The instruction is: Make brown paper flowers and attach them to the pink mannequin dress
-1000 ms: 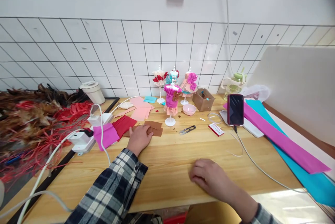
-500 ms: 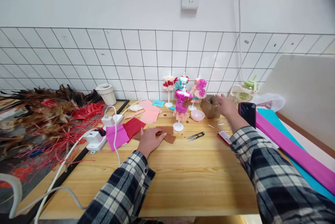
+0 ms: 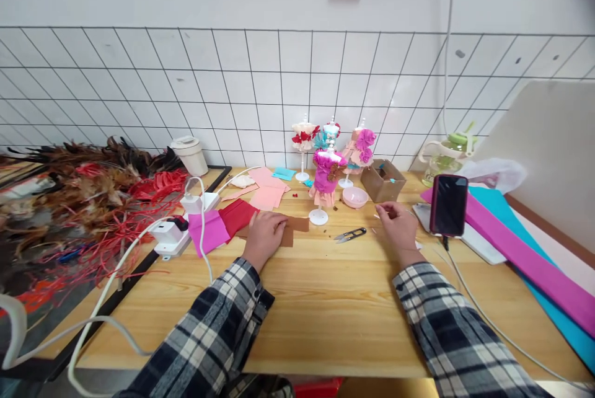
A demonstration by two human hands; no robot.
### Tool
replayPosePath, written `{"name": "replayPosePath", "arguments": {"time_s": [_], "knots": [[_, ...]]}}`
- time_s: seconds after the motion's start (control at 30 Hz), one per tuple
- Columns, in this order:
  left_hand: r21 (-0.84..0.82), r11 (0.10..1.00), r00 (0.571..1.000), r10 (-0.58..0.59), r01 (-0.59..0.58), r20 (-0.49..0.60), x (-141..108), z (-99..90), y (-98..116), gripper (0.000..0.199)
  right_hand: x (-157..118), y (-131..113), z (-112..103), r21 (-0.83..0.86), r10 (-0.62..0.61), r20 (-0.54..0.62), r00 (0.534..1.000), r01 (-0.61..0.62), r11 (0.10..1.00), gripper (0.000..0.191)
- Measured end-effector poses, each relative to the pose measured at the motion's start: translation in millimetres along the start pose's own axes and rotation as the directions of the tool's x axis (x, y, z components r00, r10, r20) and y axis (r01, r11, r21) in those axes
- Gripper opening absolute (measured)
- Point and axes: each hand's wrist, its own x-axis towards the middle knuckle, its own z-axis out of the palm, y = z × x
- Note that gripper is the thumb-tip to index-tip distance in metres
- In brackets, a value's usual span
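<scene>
My left hand [image 3: 264, 235] rests on the table with its fingers closed on the brown paper [image 3: 297, 224], whose pieces stick out to the right from under it. The fingers partly hide that paper. Farther right, my right hand [image 3: 396, 224] is low over the table in a pinch; what it holds, if anything, is too small to name. Between the hands lie black-handled thread snips [image 3: 351, 235]. Just behind them stands a small white dress form [image 3: 325, 181] in a magenta top and a peach skirt. A cardboard box [image 3: 383, 181] is just beyond my right hand.
Three more dressed forms [image 3: 303, 137] stand near the tiled wall, with a pink bowl [image 3: 355, 197] in front. Red paper [image 3: 238, 218], magenta paper [image 3: 208, 232] and a power strip [image 3: 171, 240] lie left. Feathers [image 3: 93, 199] fill the far left. A phone [image 3: 449, 204] stands right.
My right hand has come back from the cardboard box toward me and now pinches low over the table. My left hand stays at the brown paper, whose pieces have shifted. The view has tilted down.
</scene>
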Motion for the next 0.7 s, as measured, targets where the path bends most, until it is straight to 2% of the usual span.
{"name": "replayPosePath", "arguments": {"time_s": [0.1,0.17,0.23,0.3,0.4,0.5,0.57,0.63,0.7], "knots": [[-0.07,0.997,1.0,0.018,-0.019,-0.013,-1,-0.1,2,0.028,-2,-7,-1,-0.003,-0.007,0.062,0.998,0.007,1.0,0.041],[-0.165,0.985,0.999,0.047,-0.044,0.016,-2,0.5,7,0.028,-4,-11,-2,-0.053,-0.035,0.14,0.99,0.043,0.998,0.038],[-0.226,0.972,0.991,0.087,-0.063,0.098,-4,0.7,14,0.027,-6,-12,-1,-0.092,-0.077,0.221,0.972,0.099,0.991,0.033],[-0.21,0.976,0.972,0.105,-0.06,0.21,-6,0.4,19,0.025,-7,-13,1,-0.103,-0.143,0.289,0.947,0.179,0.978,0.029],[-0.114,0.993,0.956,0.049,-0.017,0.29,-5,0.1,21,0.028,-10,-16,4,-0.073,-0.274,0.409,0.87,0.33,0.941,0.027],[-0.037,0.999,0.967,0.003,0.007,0.256,-4,1.1,16,0.03,-15,-26,6,-0.003,-0.375,0.549,0.747,0.451,0.893,0.025],[-0.015,1.0,0.968,0.009,-0.005,0.252,-4,2.0,12,0.028,-19,-34,9,0.021,-0.398,0.619,0.677,0.493,0.87,0.023],[-0.03,0.999,0.964,0.034,-0.027,0.265,-5,2.6,8,0.029,-20,-40,13,0.0,-0.378,0.654,0.655,0.5,0.866,0.023],[-0.064,0.997,0.965,0.059,-0.044,0.256,-6,2.7,7,0.027,-18,-42,16,-0.057,-0.328,0.664,0.671,0.484,0.873,0.023]]}}
